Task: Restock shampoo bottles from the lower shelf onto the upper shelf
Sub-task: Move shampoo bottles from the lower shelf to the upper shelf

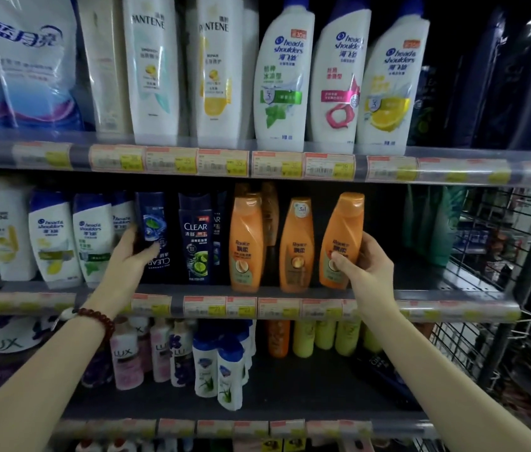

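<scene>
Right grip (363, 262) clasps the orange bottle (342, 239); left grip (133, 256) clasps the dark-blue bottle (151, 230).

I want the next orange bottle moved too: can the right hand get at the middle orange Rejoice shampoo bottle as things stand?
Probably not yet. The right hand already grips the rightmost orange Rejoice bottle, so it is occupied. The middle orange Rejoice shampoo bottle itself stands unobstructed at the shelf's front edge, right beside it.

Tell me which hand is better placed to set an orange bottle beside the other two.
Right. The right hand already grips an orange Rejoice bottle at the end of the orange row, beside bare shelf. The left hand holds a dark blue Clear bottle further left.
</scene>
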Tool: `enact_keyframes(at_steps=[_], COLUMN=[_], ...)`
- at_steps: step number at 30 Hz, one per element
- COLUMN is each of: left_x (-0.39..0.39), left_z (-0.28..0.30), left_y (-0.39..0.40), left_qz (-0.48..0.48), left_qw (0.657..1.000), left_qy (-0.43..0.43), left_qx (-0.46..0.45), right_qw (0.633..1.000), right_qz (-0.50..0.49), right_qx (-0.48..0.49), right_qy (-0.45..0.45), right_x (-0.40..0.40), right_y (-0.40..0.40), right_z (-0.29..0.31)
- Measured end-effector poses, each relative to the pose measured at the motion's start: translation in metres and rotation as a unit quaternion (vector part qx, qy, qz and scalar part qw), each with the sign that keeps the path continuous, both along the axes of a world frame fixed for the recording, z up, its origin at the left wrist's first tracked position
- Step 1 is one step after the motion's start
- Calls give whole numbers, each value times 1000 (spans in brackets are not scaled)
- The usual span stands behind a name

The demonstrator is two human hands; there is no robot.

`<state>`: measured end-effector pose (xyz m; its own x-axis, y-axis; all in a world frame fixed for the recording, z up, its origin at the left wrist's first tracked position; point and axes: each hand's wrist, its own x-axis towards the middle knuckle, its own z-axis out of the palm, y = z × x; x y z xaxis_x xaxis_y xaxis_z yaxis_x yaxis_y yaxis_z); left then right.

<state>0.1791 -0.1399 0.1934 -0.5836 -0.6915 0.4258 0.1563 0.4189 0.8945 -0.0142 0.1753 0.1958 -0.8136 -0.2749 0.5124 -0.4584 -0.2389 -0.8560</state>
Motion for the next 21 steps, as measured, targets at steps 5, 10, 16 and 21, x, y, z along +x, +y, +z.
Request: enact_keyframes(at_steps=[5,10,16,21], left_x=[0,4,6,3], left_z=[3,4,-1,-10], left_y=[6,1,14,35], left_qz=[24,32,65,170], left_qw=[999,998,992,961], left_qy=[-33,-51,-105,-142], left_qx=[-22,18,-27,-164], right_qw=[998,995,987,982], right_qz=[31,63,96,68], right_qx=[48,70,125,172], right_qy=[-7,-28,-37,-33], right_x=[-19,-29,-35,-34], right_y=[-5,-7,-1,1], right_z=[3,-3,3,1])
